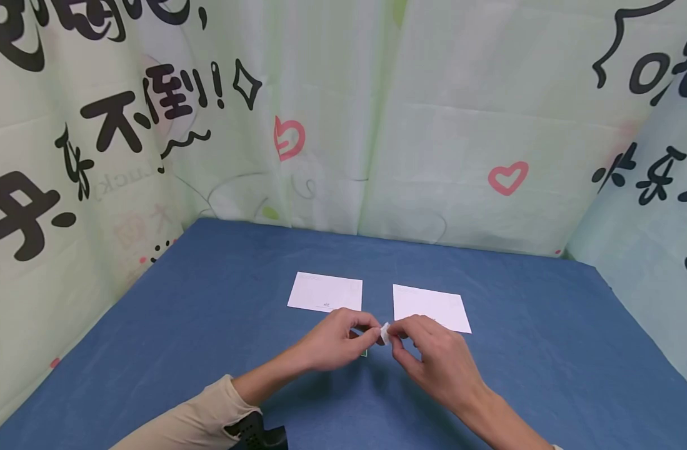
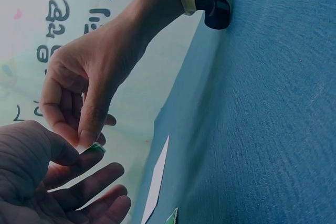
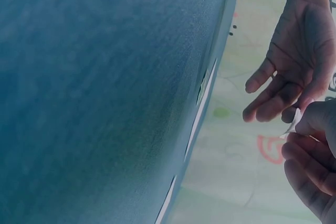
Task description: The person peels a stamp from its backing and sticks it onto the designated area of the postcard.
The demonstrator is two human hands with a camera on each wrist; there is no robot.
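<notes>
- I have the small thin piece, white on one face and green on the other (image 1: 385, 334), held up above the surface, between the fingertips of both hands; its material I cannot tell.
- The person's left hand (image 1: 343, 340) pinches it between thumb and index finger; in my left wrist feed the other fingers are loosely spread.
- The right hand (image 1: 433, 359) pinches it from the opposite side, thumb against forefinger, remaining fingers bent.
- I see a green-edged item (image 1: 364, 354) lying below the left hand, mostly hidden by it; shape unclear to me.
- Two white rectangular sheets (image 1: 325, 291) (image 1: 430, 306) lie beyond the hands, side by side with a gap; the left one bears a small mark near its closer edge; the right hand overlaps part of the other.
- All rests on a blue cloth-covered surface (image 1: 517, 387); pale green curtain (image 1: 433, 137) behind, black characters and pink hearts printed on it.
</notes>
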